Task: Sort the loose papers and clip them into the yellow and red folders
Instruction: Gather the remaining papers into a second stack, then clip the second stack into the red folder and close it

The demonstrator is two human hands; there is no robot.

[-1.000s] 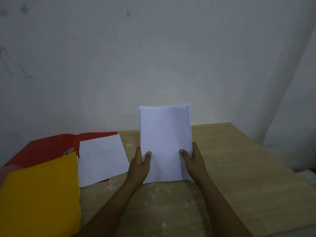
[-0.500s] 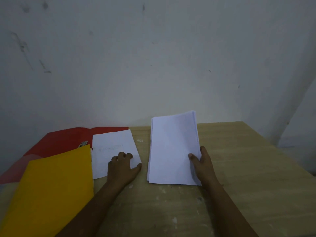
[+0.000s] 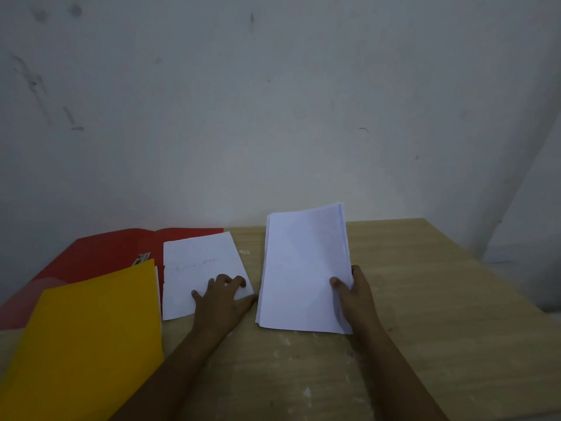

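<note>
A thick stack of white papers (image 3: 303, 268) lies on the wooden table (image 3: 425, 299), its far end slightly raised. My right hand (image 3: 355, 294) grips the stack's right edge, thumb on top and fingers round the side. A single white sheet (image 3: 197, 265) with faint writing lies to its left, partly over the open red folder (image 3: 100, 253). My left hand (image 3: 223, 299) rests on that sheet's near right corner with bent fingertips touching the paper. The yellow folder (image 3: 88, 344) lies closed at the near left, overlapping the red one.
A small metal clip (image 3: 142, 258) shows on the red folder just beyond the yellow folder's far edge. A grey wall (image 3: 273, 117) rises right behind the table. Bare wood lies to the right of the stack and in front of my arms.
Both hands held the stack upright a second ago. The stack has since come down onto the table under my right hand, and my left hand has moved left onto the single sheet.
</note>
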